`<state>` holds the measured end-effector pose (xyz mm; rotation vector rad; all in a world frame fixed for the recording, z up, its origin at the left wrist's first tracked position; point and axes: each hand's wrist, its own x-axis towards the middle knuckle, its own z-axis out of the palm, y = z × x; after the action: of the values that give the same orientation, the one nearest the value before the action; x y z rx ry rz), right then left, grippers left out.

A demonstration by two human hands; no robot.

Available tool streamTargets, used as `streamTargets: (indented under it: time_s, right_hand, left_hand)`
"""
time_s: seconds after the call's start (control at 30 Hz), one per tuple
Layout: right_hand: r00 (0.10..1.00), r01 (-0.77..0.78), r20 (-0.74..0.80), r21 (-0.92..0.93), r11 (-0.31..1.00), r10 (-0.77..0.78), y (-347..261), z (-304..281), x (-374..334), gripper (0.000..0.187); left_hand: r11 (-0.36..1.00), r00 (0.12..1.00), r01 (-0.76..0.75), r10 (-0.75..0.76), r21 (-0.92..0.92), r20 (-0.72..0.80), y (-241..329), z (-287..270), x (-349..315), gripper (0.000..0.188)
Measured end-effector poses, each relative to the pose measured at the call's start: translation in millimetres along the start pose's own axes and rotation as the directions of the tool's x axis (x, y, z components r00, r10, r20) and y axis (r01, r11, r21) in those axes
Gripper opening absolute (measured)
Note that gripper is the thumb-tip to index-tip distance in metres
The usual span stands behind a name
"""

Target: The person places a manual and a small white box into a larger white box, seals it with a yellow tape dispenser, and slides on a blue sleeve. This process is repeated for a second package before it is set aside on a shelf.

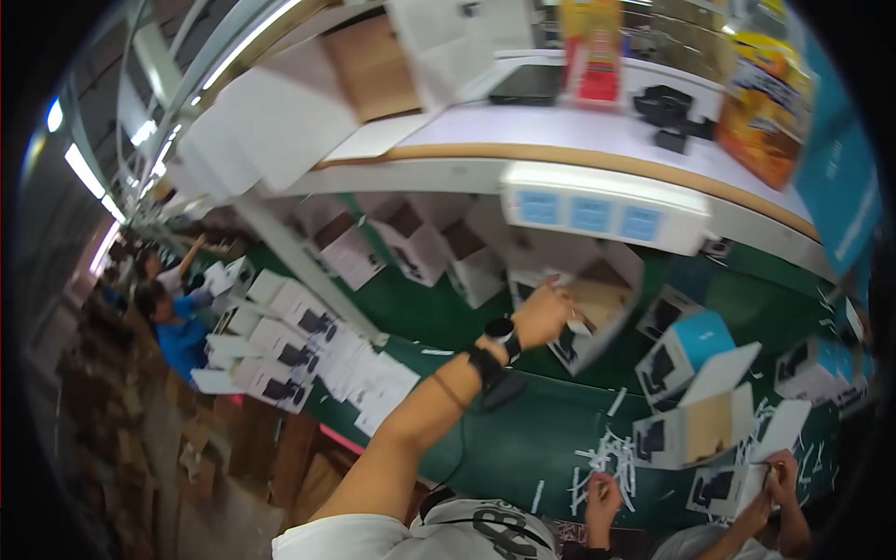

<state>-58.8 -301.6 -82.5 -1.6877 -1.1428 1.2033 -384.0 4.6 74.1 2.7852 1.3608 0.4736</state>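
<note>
My left arm, with a dark watch and a black band, stretches far across the green bench. My left hand [546,315] is at the mouth of an open white box [611,327], its fingers bent. A small white piece [580,328] shows at the fingertips; what it is stays blurred. Brown cardboard lines that box. Low in the picture, my right hand [603,500] is closed, its fingertips pressed together beside a heap of white paper strips [613,463]. Whatever it pinches is too small to make out.
Open white boxes [408,245] line the back under a shelf [560,140]. Printed cartons [280,345] and paper sheets [378,387] lie left. At right, a co-worker's hands [782,481] hold a carton near a blue-and-white box [686,355]. A white label-bearing unit [607,208] hangs from the shelf edge.
</note>
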Motion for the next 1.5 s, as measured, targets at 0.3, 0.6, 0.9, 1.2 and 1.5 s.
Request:
streamTargets:
  time_s: [0.3,0.6,0.9,1.2,1.5]
  right_hand:
    - [0.942,0.327,-0.116,0.099,0.94,-0.316,-68.9,74.1,3.9,0.059]
    - [0.992,-0.125,0.067,0.276,0.953,0.111,-110.6,116.9,-20.7,0.058]
    - [0.99,0.034,-0.14,0.398,0.917,0.024,-104.4,183.2,-5.8,0.052]
    - [0.974,0.201,-0.155,0.274,0.941,-0.163,-86.1,194.6,3.6,0.049]
    - [0.91,0.403,0.021,0.193,0.894,-0.415,-88.1,204.1,11.1,0.049]
  left_hand:
    - [0.887,0.878,0.114,-0.3,-0.447,-0.372,75.6,-90.2,-247.1,0.049]
    - [0.19,0.198,0.98,-0.905,0.06,-0.377,-189.2,15.1,-563.3,0.066]
    - [0.095,0.097,0.965,-0.995,0.245,0.003,-206.2,-31.8,-534.7,0.028]
    - [0.2,0.202,0.979,-0.946,0.034,-0.255,-151.8,-47.5,-559.5,0.02]
    - [0.031,0.217,-0.355,-0.97,-0.934,-0.114,88.2,-174.3,-312.7,0.08]
